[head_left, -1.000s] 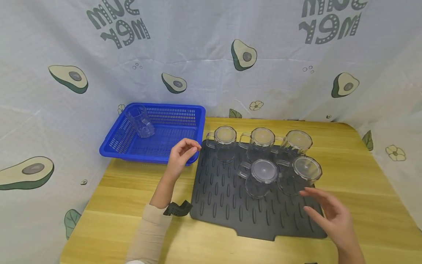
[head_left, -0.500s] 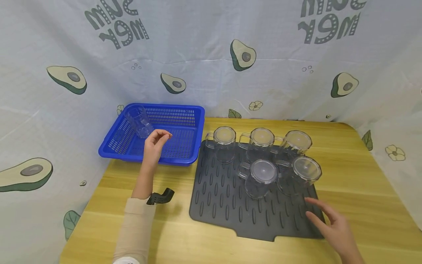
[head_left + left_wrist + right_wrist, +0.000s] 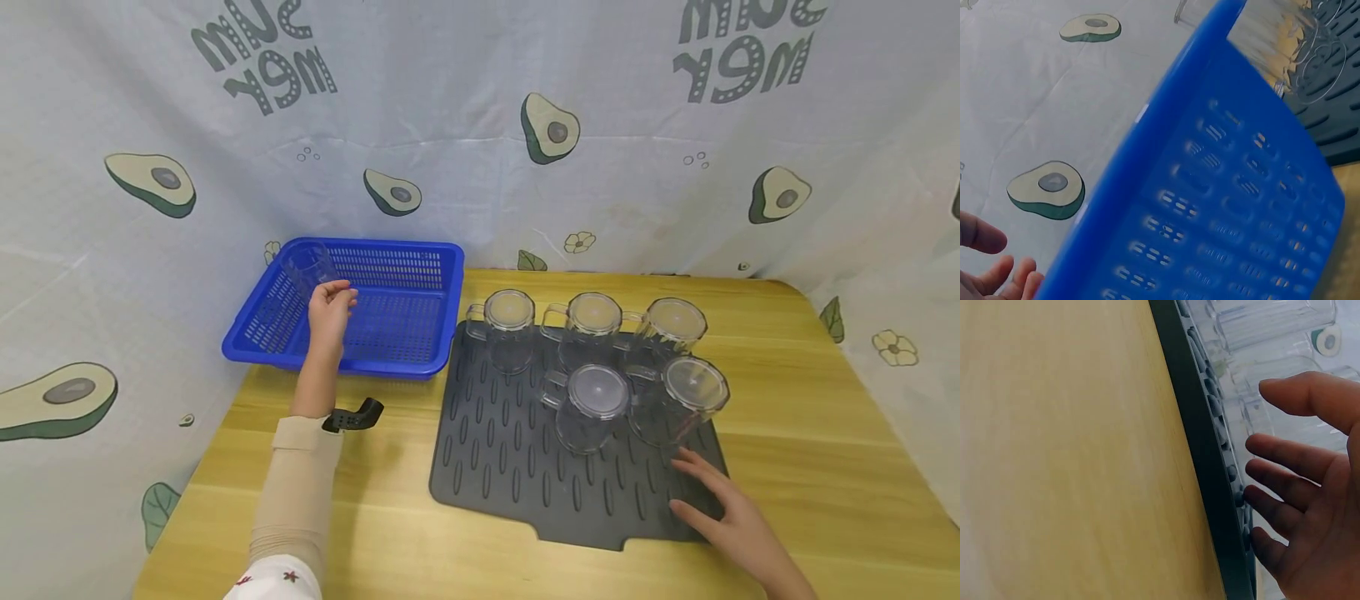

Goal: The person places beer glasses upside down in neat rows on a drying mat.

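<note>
My left hand (image 3: 328,312) is over the blue plastic basket (image 3: 438,367), right by a clear glass mug (image 3: 306,265) that leans in its back left corner. The hand covers the lower part of that mug in the head view. In the left wrist view, thumb and fingers (image 3: 999,274) stand apart with nothing seen between them, partly behind the basket's rim. My right hand (image 3: 731,518), fingers spread and holding nothing, hovers at the right front of the black drying mat (image 3: 495,467). Nearest to it is an upside-down glass mug (image 3: 678,404) with a handle.
Several more glass mugs stand upside down on the mat: three in the back row, including the left one (image 3: 510,333), and one (image 3: 592,408) in front. The wooden table (image 3: 420,542) ends at a printed curtain (image 3: 465,100) behind and at the sides.
My left hand has moved left from the mat's edge, across the basket, to the mug in it. The right hand has shifted slightly left and toward me. The mugs have not moved.
</note>
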Motion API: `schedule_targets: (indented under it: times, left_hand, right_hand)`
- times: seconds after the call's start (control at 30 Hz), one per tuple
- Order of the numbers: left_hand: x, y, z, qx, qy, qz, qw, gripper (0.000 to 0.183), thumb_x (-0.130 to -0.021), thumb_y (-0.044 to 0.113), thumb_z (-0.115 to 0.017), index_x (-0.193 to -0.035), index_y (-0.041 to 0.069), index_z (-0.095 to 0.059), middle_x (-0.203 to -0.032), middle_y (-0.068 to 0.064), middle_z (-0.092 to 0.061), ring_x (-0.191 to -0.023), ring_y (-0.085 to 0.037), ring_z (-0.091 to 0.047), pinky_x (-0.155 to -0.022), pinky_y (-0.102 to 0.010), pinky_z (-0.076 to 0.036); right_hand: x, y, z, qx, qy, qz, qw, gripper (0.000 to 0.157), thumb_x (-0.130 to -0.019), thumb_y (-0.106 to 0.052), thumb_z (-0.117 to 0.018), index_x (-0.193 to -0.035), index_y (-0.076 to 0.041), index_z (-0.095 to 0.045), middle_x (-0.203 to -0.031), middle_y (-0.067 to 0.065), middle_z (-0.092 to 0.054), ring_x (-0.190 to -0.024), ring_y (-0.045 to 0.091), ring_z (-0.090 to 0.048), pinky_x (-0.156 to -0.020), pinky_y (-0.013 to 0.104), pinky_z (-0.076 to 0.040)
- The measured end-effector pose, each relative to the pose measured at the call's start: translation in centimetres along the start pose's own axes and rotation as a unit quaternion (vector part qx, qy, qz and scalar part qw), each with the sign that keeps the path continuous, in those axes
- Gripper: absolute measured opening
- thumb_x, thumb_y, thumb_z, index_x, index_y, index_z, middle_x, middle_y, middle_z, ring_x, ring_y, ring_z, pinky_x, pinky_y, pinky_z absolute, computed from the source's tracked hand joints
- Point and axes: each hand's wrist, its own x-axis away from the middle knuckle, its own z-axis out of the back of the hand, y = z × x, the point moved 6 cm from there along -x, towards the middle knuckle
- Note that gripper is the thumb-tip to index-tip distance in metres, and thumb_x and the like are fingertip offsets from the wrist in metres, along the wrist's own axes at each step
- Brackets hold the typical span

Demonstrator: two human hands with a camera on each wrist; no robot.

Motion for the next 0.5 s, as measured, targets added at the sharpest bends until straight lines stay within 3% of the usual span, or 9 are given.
schedule_targets:
  times: [0.07,0.13,0.23,0.33,0.5]
  left_hand:
    - [-0.7,-0.2,0.2,-0.012,0.006,0.026,0.9996,0.036,-0.098,0.009,-0.05,-0.132,0.0,-0.043,-0.114,-0.005,-0.048,-0.098,-0.012,-0.051,-0.091,-0.029,-0.042]
    - [-1.2,-0.3,0.3,-0.025,0.007,0.05,0.9984,0.043,-0.098,0.011,-0.049,-0.138,0.0,-0.037,-0.129,-0.011,-0.044,-0.109,-0.017,-0.049,-0.097,-0.032,-0.04]
    - [-1.8,-0.3,0.5,-0.031,0.011,0.076,0.9965,0.053,-0.096,0.014,-0.049,-0.143,0.002,-0.028,-0.149,-0.017,-0.028,-0.128,-0.026,-0.039,-0.108,-0.037,-0.033]
    - [-2.1,-0.4,0.8,-0.035,0.025,0.1,0.9941,0.06,-0.096,0.018,-0.049,-0.147,0.005,-0.021,-0.156,-0.017,-0.014,-0.14,-0.029,-0.025,-0.113,-0.039,-0.025]
    - [-2.4,-0.5,1.3,-0.044,0.053,0.118,0.9906,0.064,-0.094,0.02,-0.051,-0.148,0.003,-0.021,-0.155,-0.017,-0.015,-0.142,-0.028,-0.02,-0.115,-0.037,-0.022]
  right_hand:
    - [-0.1,-0.1,-0.1,-0.001,-0.015,-0.016,1.0,0.053,-0.089,-0.015,-0.071,-0.135,0.002,-0.05,-0.15,0.03,-0.03,-0.141,0.041,-0.024,-0.087,0.074,-0.031]
    - [-0.1,-0.1,0.0,-0.001,-0.025,-0.03,0.999,0.055,-0.089,-0.018,-0.071,-0.136,0.002,-0.049,-0.149,0.033,-0.029,-0.129,0.061,-0.027,-0.087,0.074,-0.03]
    - [-0.2,-0.1,0.1,0.0,-0.03,-0.037,0.999,0.056,-0.09,-0.019,-0.071,-0.137,0.002,-0.048,-0.149,0.034,-0.028,-0.129,0.061,-0.026,-0.087,0.075,-0.029]
    - [-0.2,-0.1,0.1,0.006,-0.031,-0.036,0.999,0.057,-0.089,-0.019,-0.071,-0.137,0.002,-0.048,-0.148,0.034,-0.029,-0.129,0.061,-0.027,-0.087,0.075,-0.029]
    - [-0.2,-0.2,0.0,0.006,-0.03,-0.037,0.999,0.057,-0.089,-0.018,-0.071,-0.136,0.003,-0.048,-0.148,0.035,-0.029,-0.129,0.061,-0.027,-0.087,0.074,-0.03]
